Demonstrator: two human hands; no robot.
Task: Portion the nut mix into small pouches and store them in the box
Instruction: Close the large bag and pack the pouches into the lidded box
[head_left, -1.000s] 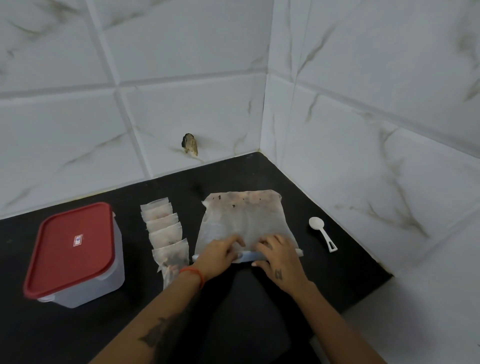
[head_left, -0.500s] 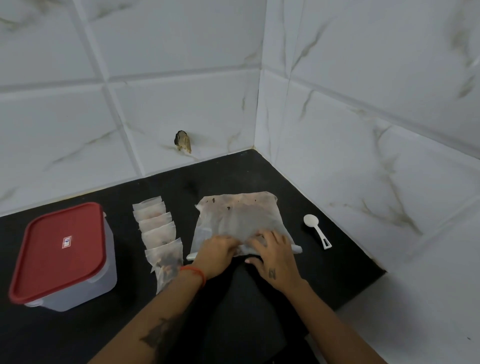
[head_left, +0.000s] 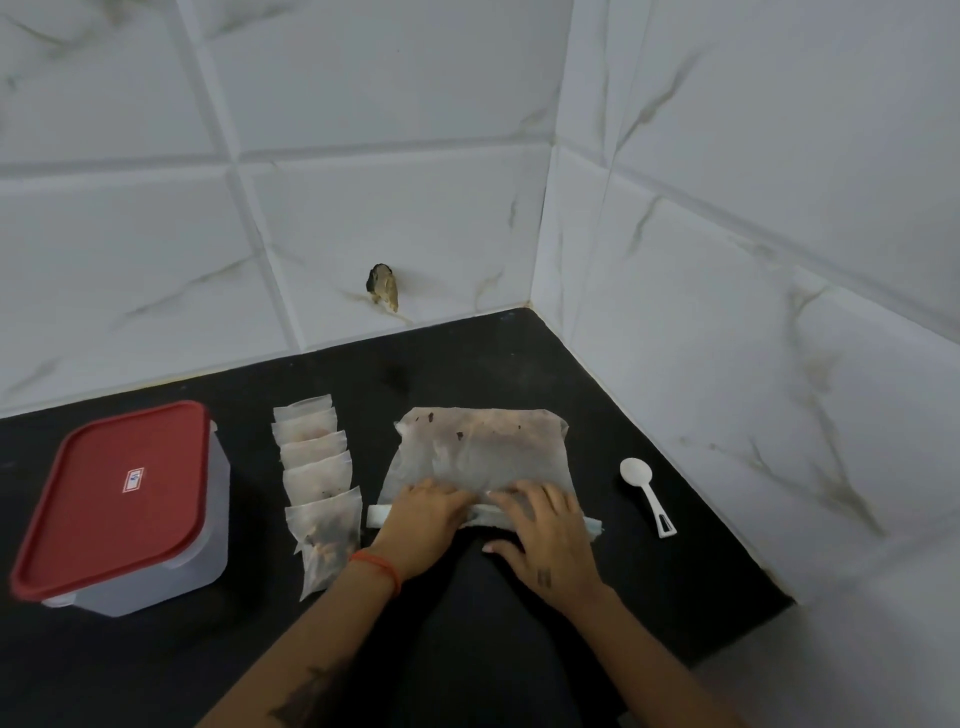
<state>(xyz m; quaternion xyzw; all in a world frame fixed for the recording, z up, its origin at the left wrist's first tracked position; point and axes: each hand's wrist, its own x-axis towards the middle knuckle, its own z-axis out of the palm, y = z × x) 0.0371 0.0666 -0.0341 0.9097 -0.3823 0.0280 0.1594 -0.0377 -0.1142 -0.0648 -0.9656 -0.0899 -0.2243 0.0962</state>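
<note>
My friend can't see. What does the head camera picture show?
Two hands, left hand and right hand, press on a big bag on a black counter. Small pouches, a red-lidded box and a white spoon lie nearby.

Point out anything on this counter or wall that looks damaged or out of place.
One thing stands out: a broken hole in the wall tile, just above the black counter, with a dark, ragged edge. The small pouches, spoon and closed box lie orderly.
</note>
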